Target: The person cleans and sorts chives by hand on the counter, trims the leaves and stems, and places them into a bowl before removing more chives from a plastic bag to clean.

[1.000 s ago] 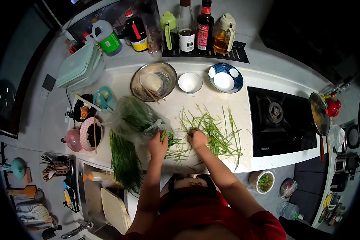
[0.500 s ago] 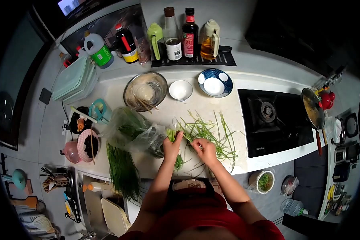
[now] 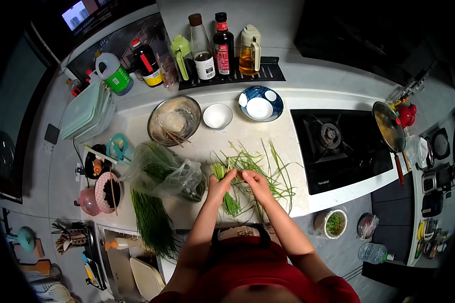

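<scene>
Here, left hand (image 3: pixel 221 188) clamped on greens (image 3: pixel 231 206), middles hidden; right hand (image 3: pixel 256 187) just beside, grip too small to tell; bag (image 3: pixel 179 183) leftward.

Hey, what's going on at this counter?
A person in a red top holds a small bunch of green stalks in the left hand. The right hand is close beside it; whether it grips a stalk is too small to tell. Loose stalks lie spread on the counter, and a larger green bunch lies on the left, beside a clear plastic bag with greens inside.
</scene>
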Demonstrator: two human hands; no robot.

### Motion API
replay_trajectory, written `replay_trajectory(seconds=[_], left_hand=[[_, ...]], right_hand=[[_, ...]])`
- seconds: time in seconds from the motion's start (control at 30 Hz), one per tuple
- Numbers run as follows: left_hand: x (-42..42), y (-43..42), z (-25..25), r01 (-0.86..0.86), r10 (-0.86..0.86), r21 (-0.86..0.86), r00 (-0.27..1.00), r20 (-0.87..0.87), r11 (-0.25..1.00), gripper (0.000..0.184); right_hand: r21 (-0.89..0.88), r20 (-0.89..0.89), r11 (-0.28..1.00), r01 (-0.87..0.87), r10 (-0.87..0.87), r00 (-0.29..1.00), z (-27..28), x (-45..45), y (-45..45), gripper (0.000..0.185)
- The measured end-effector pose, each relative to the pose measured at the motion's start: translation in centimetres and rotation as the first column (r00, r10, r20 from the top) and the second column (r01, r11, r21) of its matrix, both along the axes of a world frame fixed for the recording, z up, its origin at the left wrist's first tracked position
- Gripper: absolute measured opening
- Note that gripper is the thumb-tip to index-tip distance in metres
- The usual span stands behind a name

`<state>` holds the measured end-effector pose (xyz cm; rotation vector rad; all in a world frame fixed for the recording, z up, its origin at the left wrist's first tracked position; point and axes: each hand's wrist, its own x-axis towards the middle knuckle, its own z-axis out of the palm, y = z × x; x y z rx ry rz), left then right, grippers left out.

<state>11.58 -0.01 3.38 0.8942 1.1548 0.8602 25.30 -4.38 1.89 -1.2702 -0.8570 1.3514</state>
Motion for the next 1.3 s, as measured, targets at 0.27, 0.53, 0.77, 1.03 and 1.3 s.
replay_trajectory(seconds=[0.27,0.53,0.77,1.03,1.3], left_hand=[[-0.4,0.4,-1.7,-0.243,0.255,0.144,0.964,-0.075,0.959,0.020],[-1.2,0.9,-1.3,-0.124,0.153,0.151,0.968,-0.199,0.981,0.021],[-0.4,-0.6,1.3,0.076,-0.064,0.058,0.979,-0.196,0.995,0.020],[-0.5,-0.9,0.3,-0.080,0.122,0.192,0.969,-0.215,0.978,0.019],[-2.1,1.7,-1.5,-0.229,0.336,0.388,0.912,-0.236,0.893,0.021]], right_hand=[[-0.019,0.016,0.998,0.063,-0.062,0.998,-2.2,0.9,-0.1,0.015],[-0.074,-0.075,0.997,0.022,-0.027,0.997,-1.7,2.0,-0.9,0.020],[-0.061,-0.046,0.998,0.027,-0.030,0.998,1.1,0.7,-0.9,0.021],[-0.060,-0.087,0.997,0.046,-0.051,0.995,-1.6,1.1,-1.0,0.013],[0.016,0.445,0.983,0.181,-0.169,0.880,-5.7,3.4,-2.3,0.009]])
